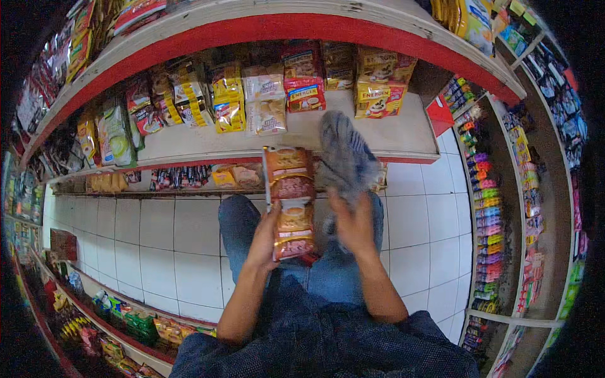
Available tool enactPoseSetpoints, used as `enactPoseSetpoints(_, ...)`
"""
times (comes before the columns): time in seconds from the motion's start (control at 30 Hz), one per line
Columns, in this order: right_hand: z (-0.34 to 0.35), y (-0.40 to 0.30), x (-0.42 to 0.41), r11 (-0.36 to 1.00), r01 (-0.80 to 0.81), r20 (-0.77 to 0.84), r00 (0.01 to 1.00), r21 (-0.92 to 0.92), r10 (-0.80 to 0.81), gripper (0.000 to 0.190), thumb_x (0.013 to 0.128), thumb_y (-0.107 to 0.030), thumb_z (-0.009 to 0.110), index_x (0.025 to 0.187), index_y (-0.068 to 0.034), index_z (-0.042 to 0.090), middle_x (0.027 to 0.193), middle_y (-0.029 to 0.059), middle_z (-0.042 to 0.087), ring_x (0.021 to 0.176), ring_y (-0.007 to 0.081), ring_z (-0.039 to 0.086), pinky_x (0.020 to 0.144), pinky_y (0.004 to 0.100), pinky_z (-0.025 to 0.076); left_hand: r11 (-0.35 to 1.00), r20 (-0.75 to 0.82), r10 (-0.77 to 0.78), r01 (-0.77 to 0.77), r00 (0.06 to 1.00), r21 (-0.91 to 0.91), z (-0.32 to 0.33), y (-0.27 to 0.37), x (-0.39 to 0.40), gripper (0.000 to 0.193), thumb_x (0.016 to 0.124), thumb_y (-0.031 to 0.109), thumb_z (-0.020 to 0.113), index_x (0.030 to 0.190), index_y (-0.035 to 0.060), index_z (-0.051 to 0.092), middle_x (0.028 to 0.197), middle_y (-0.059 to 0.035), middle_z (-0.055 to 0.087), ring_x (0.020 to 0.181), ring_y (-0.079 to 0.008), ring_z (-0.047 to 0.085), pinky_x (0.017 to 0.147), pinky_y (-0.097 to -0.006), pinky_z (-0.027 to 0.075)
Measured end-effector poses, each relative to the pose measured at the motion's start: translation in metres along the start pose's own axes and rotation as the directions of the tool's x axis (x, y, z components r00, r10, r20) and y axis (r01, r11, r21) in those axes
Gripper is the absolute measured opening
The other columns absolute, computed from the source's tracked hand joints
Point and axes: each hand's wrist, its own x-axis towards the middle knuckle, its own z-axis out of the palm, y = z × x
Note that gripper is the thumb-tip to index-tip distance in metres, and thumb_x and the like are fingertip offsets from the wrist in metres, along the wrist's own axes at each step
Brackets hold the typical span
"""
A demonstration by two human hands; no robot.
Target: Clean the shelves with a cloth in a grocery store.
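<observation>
My left hand grips a strip of joined brown and orange sachets by its left side, upright before my knees. My right hand holds a grey striped cloth, and both are blurred. The cloth reaches up from my fingers across the red front edge of the shelf. Behind it on that shelf stand red Energen sachets and yellow Energen sachets. White sachets and yellow sachets stand to their left.
An upper shelf with a red edge curves overhead. Below the middle shelf, a lower shelf holds more packets. Racks of colourful small goods line the right side. Snack packets fill a low shelf behind at left. White floor tiles show between.
</observation>
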Motion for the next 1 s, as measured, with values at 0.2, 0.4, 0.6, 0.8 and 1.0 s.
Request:
enactPoseSetpoints(0.2,0.025,0.02,-0.037,0.975,0.082,0.209,0.977,-0.205,-0.038,0.035,0.071,-0.017,0.067,0.096,0.006,0.057,0.094,0.0225,0.058,0.09,0.0365,0.055,0.079,0.0425,0.042,0.99,-0.013,0.088,-0.089,0.996,-0.11,-0.003,0.01,0.007,0.052,0.09,0.049,0.044,0.117,0.0048,0.049,0.103,-0.0109,0.062,0.086,-0.02,0.064,0.071,-0.0343,0.054)
enactPoseSetpoints(0.4,-0.033,0.0,-0.064,0.958,-0.246,0.419,0.862,-0.149,0.286,0.035,0.078,-0.019,0.065,0.103,0.004,0.058,0.103,0.0177,0.061,0.095,0.0275,0.059,0.084,0.034,0.044,0.981,-0.062,0.164,-0.17,0.984,-0.091,-0.032,0.013,0.005,0.035,0.092,0.036,0.048,0.109,0.0049,0.049,0.095,-0.0079,0.061,0.082,-0.0169,0.064,0.068,-0.0315,0.055)
enactPoseSetpoints(0.6,0.012,0.001,-0.021,0.995,0.02,0.031,0.999,0.097,-0.023,0.04,0.077,-0.027,0.065,0.105,0.002,0.058,0.096,0.0161,0.064,0.085,0.0299,0.062,0.078,0.0395,0.046,0.983,0.039,0.139,-0.143,0.989,0.113,-0.014,-0.013,0.004,0.03,0.094,0.026,0.047,0.115,0.0049,0.045,0.101,-0.0072,0.059,0.088,-0.0174,0.061,0.071,-0.032,0.053)
enactPoseSetpoints(0.8,0.01,0.022,-0.062,0.984,0.063,0.444,0.896,-0.167,0.018,0.035,0.071,-0.023,0.068,0.098,-0.001,0.06,0.09,0.0205,0.061,0.09,0.038,0.057,0.08,0.0433,0.044,0.98,-0.106,0.182,-0.189,0.978,-0.061,-0.023,-0.006,0.019,0.049,0.094,0.042,0.039,0.127,0.0057,0.042,0.121,-0.0076,0.051,0.11,-0.02,0.051,0.093,-0.0349,0.042)
enactPoseSetpoints(1.0,-0.003,0.011,-0.068,0.935,0.314,0.678,0.724,-0.162,-0.126,0.044,0.067,-0.023,0.071,0.105,-0.004,0.059,0.093,0.0175,0.06,0.092,0.0358,0.057,0.084,0.0429,0.044,0.908,-0.053,0.227,-0.231,0.972,-0.349,-0.034,-0.007,0.024,0.05,0.09,0.048,0.041,0.119,0.0071,0.049,0.109,-0.0077,0.057,0.098,-0.0226,0.057,0.086,-0.0394,0.046)
